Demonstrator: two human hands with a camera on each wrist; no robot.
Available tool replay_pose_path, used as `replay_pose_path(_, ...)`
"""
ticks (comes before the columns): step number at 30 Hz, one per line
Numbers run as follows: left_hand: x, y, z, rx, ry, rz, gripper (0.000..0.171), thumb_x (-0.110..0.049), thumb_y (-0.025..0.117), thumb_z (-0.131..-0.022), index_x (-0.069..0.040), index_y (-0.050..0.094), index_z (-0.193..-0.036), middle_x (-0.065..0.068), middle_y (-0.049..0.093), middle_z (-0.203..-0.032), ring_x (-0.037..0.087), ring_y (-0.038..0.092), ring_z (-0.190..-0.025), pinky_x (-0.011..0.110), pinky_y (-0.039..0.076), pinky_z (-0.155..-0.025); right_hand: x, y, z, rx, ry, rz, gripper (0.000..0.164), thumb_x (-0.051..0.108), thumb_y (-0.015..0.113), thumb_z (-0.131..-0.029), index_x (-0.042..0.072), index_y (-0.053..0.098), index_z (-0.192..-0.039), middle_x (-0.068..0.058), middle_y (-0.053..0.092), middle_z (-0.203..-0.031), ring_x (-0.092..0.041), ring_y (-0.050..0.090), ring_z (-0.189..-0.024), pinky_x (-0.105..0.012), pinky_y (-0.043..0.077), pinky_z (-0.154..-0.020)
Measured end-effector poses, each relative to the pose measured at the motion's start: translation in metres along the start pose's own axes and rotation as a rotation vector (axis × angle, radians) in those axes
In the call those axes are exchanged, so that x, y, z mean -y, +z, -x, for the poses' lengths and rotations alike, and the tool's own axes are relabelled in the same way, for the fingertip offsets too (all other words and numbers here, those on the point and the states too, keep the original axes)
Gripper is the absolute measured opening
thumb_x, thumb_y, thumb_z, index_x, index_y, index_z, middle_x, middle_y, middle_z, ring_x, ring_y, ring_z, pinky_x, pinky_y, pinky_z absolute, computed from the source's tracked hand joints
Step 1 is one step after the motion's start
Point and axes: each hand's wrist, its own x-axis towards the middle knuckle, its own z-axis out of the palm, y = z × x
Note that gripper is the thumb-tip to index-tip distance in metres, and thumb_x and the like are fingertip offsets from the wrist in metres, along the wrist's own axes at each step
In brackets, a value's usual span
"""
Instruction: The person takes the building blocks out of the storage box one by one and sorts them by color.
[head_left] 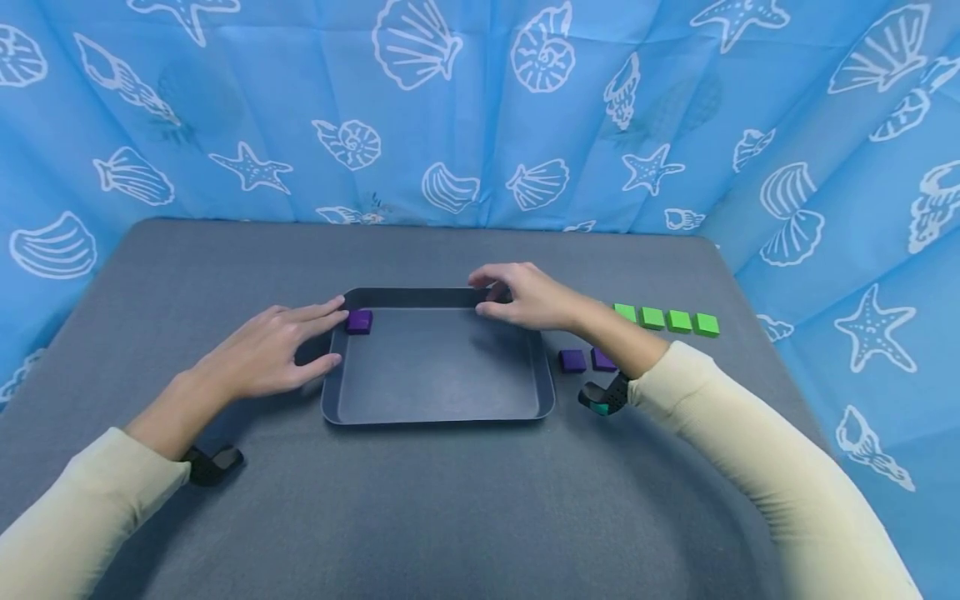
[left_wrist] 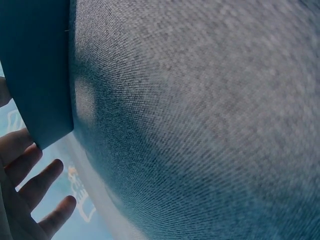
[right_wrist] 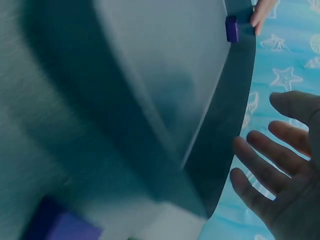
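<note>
A dark grey rectangular tray [head_left: 442, 375] lies on the table, with one purple block [head_left: 359, 322] inside its back left corner. My left hand [head_left: 273, 350] is at the tray's left wall, fingers extended along the rim near that block; in the left wrist view its fingertips meet the tray's wall [left_wrist: 37, 70]. Over the back right corner of the tray is my right hand [head_left: 528, 297], fingers bent loosely and apart from the thumb. The right wrist view shows the same hand [right_wrist: 285, 165] with spread fingers and nothing in them.
Right of the tray, two purple blocks [head_left: 572, 361] sit on the grey table [head_left: 450, 500], one partly covered by my right forearm. Behind them runs a row of several green blocks [head_left: 679, 322]. A blue shell-print curtain [head_left: 480, 108] hangs along the table's back and sides.
</note>
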Motion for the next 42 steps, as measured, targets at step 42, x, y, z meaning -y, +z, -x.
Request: replay_pose_path(42,0.002,0.000,0.001,0.019,-0.016,0.012,0.068,-0.045,0.062,-0.095,-0.006,0.046,-0.149,0.016,0.040,-0.155,0.042,0.052,-0.128,0.070,0.035,-0.103,0.060,0.080,-0.101,0.162,0.036,0.111,0.056,0.023,0.075,-0.091,0.003,0.055,-0.140,-0.007,0.064,-0.134,-0.014,0.061,-0.121,-0.027,0.044,-0.105)
